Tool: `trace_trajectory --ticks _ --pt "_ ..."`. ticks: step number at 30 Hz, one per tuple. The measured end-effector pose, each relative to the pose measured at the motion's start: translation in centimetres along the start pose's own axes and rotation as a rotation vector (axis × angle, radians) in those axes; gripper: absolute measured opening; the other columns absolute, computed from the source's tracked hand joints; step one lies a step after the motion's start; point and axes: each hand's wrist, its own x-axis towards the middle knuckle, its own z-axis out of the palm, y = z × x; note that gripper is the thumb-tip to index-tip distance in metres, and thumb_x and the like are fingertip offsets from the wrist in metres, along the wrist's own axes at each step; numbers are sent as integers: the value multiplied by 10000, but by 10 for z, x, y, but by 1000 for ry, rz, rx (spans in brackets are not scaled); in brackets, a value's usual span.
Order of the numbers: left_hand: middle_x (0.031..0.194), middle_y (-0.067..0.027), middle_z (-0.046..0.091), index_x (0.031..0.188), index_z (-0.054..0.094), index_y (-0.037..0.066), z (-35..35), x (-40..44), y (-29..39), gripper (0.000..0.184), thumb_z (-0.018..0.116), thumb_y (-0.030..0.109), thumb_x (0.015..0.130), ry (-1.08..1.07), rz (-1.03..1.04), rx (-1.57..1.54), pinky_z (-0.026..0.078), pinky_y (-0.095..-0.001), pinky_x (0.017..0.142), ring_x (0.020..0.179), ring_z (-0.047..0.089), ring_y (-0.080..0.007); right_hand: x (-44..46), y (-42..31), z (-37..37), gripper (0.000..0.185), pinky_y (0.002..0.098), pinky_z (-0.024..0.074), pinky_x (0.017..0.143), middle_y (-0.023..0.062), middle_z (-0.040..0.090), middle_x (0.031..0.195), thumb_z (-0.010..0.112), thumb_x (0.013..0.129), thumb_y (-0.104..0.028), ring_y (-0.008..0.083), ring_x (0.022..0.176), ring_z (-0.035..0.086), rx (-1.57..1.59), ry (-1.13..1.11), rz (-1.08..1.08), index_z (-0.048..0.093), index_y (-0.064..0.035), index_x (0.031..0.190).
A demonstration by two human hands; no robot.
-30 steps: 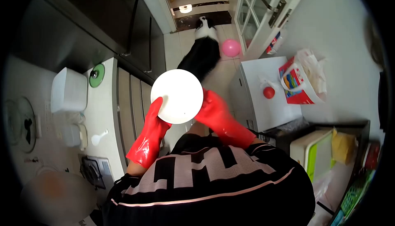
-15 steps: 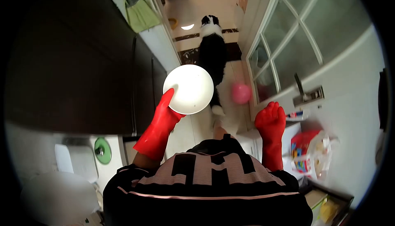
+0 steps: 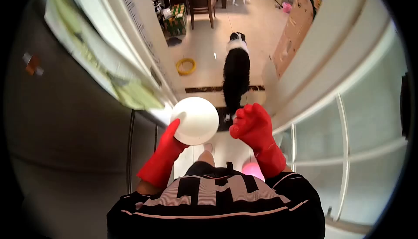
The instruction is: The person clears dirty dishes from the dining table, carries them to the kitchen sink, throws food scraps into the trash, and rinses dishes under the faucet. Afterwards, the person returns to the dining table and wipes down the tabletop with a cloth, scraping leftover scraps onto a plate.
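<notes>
A round white plate or shallow bowl point(image 3: 196, 121) is in my left hand point(image 3: 167, 147), which wears a long red rubber glove. The thumb lies over the near left edge, and the other fingers are hidden underneath. To the right of the plate, apart from it, is my right hand point(image 3: 252, 128) in a matching red glove, raised with its fingers curled in. Nothing shows in that hand. Just ahead, a black and white dog point(image 3: 236, 71) faces away from me at the doorway.
Dark tall doors point(image 3: 78, 126) stand on the left beside a hanging green cloth point(image 3: 135, 95). On the right is a glass-paned door point(image 3: 322, 139). Ahead are a yellow ring point(image 3: 186, 66), a chair point(image 3: 201, 4) and a green box point(image 3: 176, 20). A pink balloon point(image 3: 253, 170) lies near my legs.
My right hand has come off the plate, swung out right, then back toward the middle. My left hand keeps the plate. The view has advanced to the doorway, and the dog has walked ahead.
</notes>
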Motion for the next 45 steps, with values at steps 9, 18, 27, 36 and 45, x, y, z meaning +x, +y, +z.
trace_trajectory --ticks 9,18,27,36,45 --pt "1344 -138 600 1460 419 47 141 304 73 626 595 427 994 -312 -433 182 580 -421 923 1165 653 -271 217 -153 -50 346 496 422 1112 140 587 1361 526 1039 -213 324 1266 540 -25 285 -234 569 -55 1344" --pt "1411 -141 574 1500 420 48 228 584 138 671 582 456 992 -426 -456 225 526 -434 1008 1244 604 -268 380 -356 -85 375 553 396 1140 104 573 1435 550 1029 -232 344 1313 535 94 483 -335 577 -119 1385" --pt "1436 -140 540 1526 379 96 289 824 294 702 587 479 975 -102 -251 125 535 -457 972 1267 582 -302 682 -567 -102 337 529 429 1120 112 618 1352 609 1010 -191 330 1265 555 20 441 84 612 -98 1333" --pt "1350 -143 628 1488 442 128 342 1127 395 724 642 536 924 -75 -149 38 581 -375 690 1118 693 -279 895 -768 -198 415 505 499 1007 165 599 1381 565 1032 -281 333 1088 636 6 459 85 545 -103 1407" --pt "1428 -150 564 1499 414 165 519 1459 451 714 688 473 916 -95 -369 23 588 -462 825 1190 652 -350 1010 -1027 -248 588 456 534 911 99 483 1521 644 991 -391 327 1139 636 -314 413 -427 433 -259 1523"
